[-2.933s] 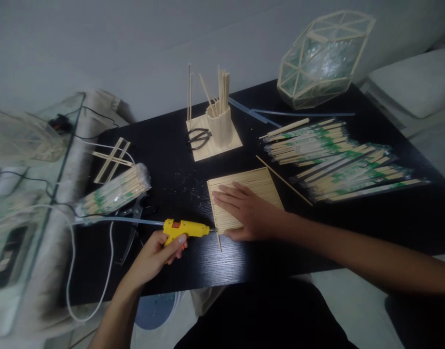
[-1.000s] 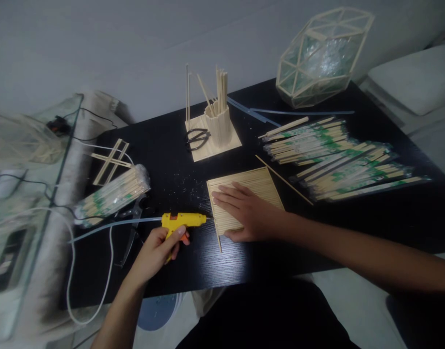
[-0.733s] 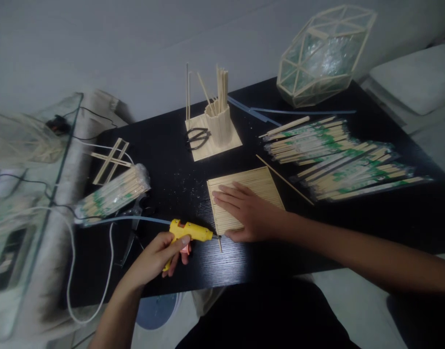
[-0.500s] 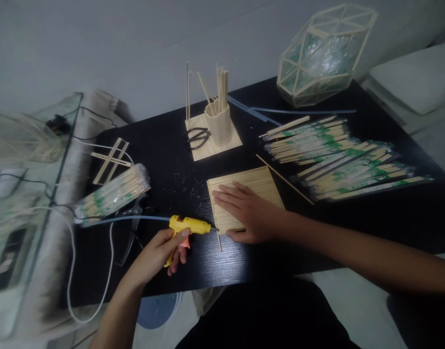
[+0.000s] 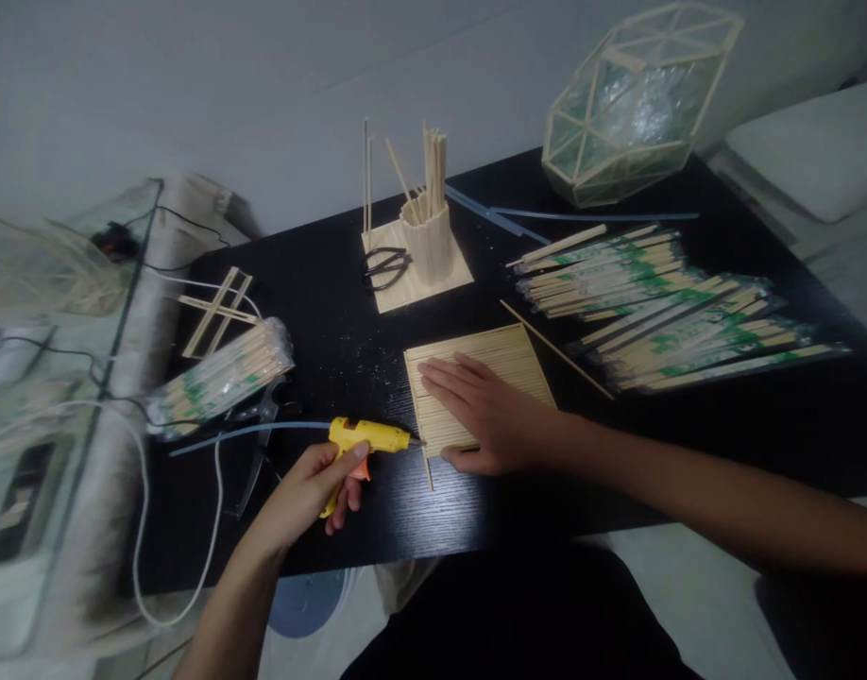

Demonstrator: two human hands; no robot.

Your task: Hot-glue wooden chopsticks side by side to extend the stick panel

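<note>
My left hand (image 5: 316, 486) is wrapped round the handle of a yellow hot glue gun (image 5: 369, 436) with an orange trigger. Its nozzle meets the lower left edge of a square panel of thin wooden sticks (image 5: 515, 364), where one stick (image 5: 428, 469) juts out toward me. A blue-grey glue stick (image 5: 256, 430) pokes from the back of the gun. Flat on the panel rests my right hand (image 5: 483, 416), fingers stretched out. A loose stick (image 5: 557, 349) lies along the panel's right side.
Wrapped chopsticks (image 5: 688, 321) are heaped on the right of the black table (image 5: 468, 515). Behind the panel stands a stick-built cup (image 5: 428, 241) on a base with black-handled scissors (image 5: 386, 269). A geometric stick frame (image 5: 636, 113) sits at the back right. Another chopstick pack (image 5: 225, 373) lies left.
Little differs. The glue gun stays at the panel's lower left edge, and my right hand keeps its place on the panel. The view has shifted very slightly.
</note>
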